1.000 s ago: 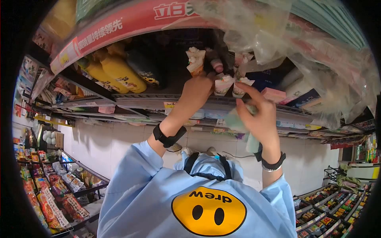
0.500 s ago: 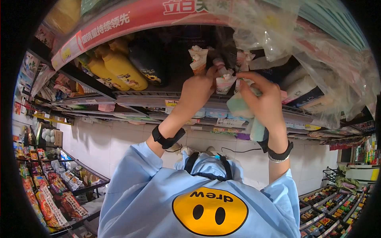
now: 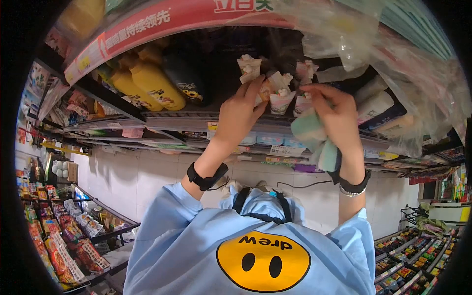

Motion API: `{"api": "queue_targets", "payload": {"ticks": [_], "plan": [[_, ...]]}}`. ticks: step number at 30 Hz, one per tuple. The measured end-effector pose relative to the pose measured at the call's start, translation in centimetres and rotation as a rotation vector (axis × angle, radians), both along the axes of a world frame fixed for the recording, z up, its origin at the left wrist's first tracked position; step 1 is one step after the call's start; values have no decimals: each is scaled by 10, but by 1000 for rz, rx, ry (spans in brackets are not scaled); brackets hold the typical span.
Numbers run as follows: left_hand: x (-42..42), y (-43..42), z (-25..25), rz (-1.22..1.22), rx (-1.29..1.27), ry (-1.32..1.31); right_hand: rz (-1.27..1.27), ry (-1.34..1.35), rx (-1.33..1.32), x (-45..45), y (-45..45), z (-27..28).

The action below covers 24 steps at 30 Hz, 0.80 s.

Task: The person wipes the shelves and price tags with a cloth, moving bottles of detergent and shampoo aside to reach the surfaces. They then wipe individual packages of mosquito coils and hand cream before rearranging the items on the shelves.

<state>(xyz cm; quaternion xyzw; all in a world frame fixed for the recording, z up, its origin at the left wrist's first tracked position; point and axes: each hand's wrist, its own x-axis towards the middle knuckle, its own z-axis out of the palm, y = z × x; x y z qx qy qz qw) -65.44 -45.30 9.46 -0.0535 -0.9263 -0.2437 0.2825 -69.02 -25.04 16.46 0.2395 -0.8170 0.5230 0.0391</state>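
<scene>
On the dark shelf, my left hand [image 3: 239, 114] has its fingers closed round a small orange-and-white pack [image 3: 264, 92], partly covered by the fingers. Just right of it stands a white-and-pink pack [image 3: 281, 102]. My right hand [image 3: 339, 115] grips a pale green cloth [image 3: 309, 127] that hangs below the fingers. Its index fingertip is near or touching another white-and-pink pack [image 3: 303, 104]. Farther back are a similar pack [image 3: 307, 71] and a white-topped pack [image 3: 249, 68].
Yellow bottles [image 3: 156, 86] and a dark bottle [image 3: 184, 78] lean at the shelf's left. A red banner [image 3: 147, 30] runs along the top edge, and clear plastic sheeting [image 3: 403, 91] hangs at the right. Goods racks stand low on both sides.
My left hand has shifted from the shelf front to the orange-and-white pack, now beside the pink-and-white one. My right hand has moved right with the green cloth.
</scene>
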Motion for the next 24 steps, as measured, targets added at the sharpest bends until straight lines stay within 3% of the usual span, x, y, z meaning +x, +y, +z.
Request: {"api": "queue_targets", "payload": {"ticks": [6, 11, 13, 18, 20, 22, 24], "plan": [[10, -5, 0, 26, 108, 220, 43, -1, -46, -15, 0, 12], [34, -5, 16, 43, 325, 239, 87, 75, 162, -13, -21, 27], [37, -3, 18, 8, 350, 233, 114, 15, 369, -16, -29, 33], [34, -8, 29, -16, 302, 159, 154, -8, 301, -14, -49, 30], [29, -19, 33, -108, 493, -19, 132, 58, 266, -11, -54, 28], [19, -32, 31, -179, 476, 26, 184, 182, 317, -10, -57, 30], [12, -38, 30, -247, 459, 73, 169, 120, 382, -5, -61, 34]]}}
